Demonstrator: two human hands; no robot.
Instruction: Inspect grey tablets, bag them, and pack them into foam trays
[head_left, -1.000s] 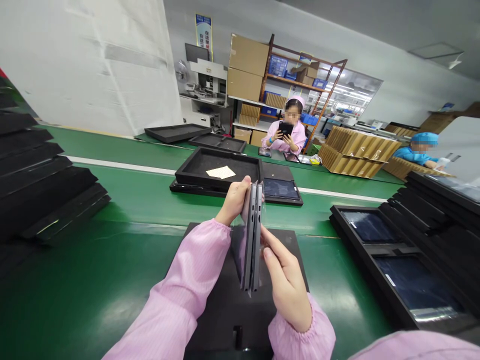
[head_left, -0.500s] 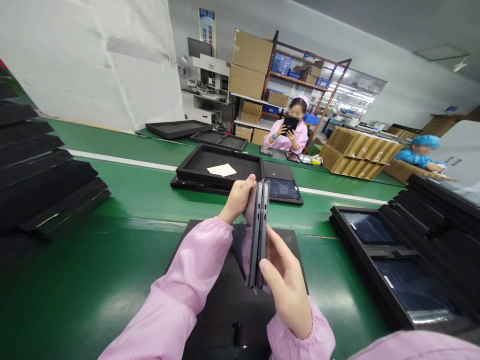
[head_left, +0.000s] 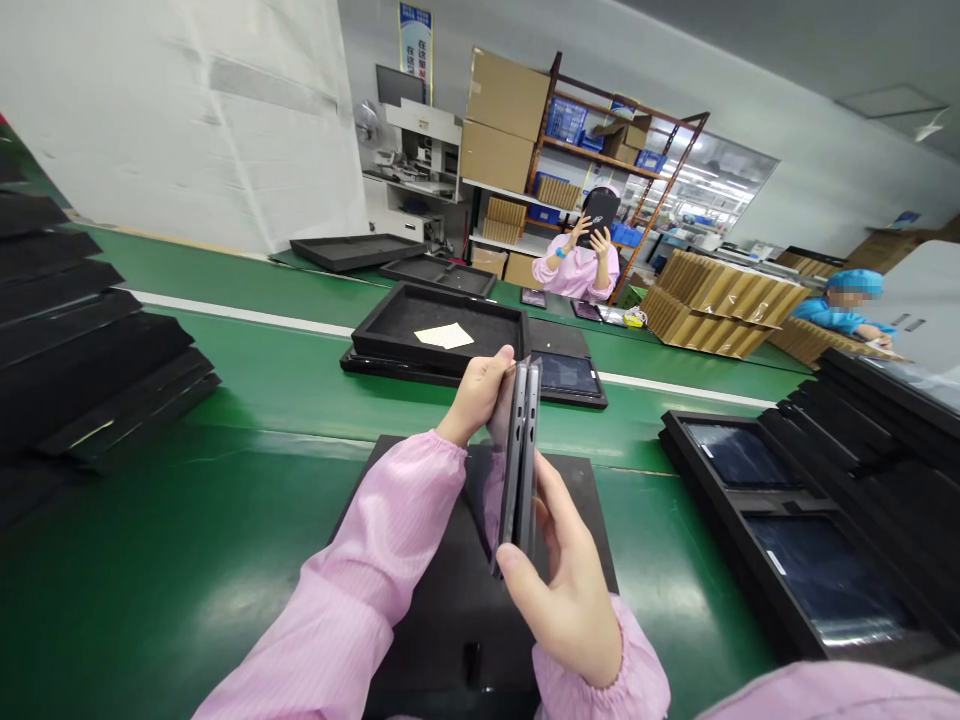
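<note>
Two thin tablets (head_left: pixel 523 440) in clear film stand on edge side by side between my hands, their port edges facing me. My left hand (head_left: pixel 480 393) is closed on their far end, thumb on top. My right hand (head_left: pixel 566 570) wraps the near end, its thumb across the near corner and its fingers along the right face. Beneath them a black foam tray (head_left: pixel 442 630) lies on the green bench, with a small slot near its front. Part of the tablets' lower edge is hidden by my right hand.
Ahead are a black tray (head_left: pixel 382 325) with a yellowish paper (head_left: pixel 444 336) and a tablet (head_left: pixel 566 374) in foam. Stacked black trays rise at left (head_left: pixel 97 380) and right (head_left: pixel 885 440). Across the bench, a person in pink (head_left: pixel 581 262) holds up a tablet; cardboard dividers (head_left: pixel 724 300) stand nearby.
The tablets have shifted slightly right. My right thumb has moved from their right side onto the near corner. The person opposite has raised their tablet.
</note>
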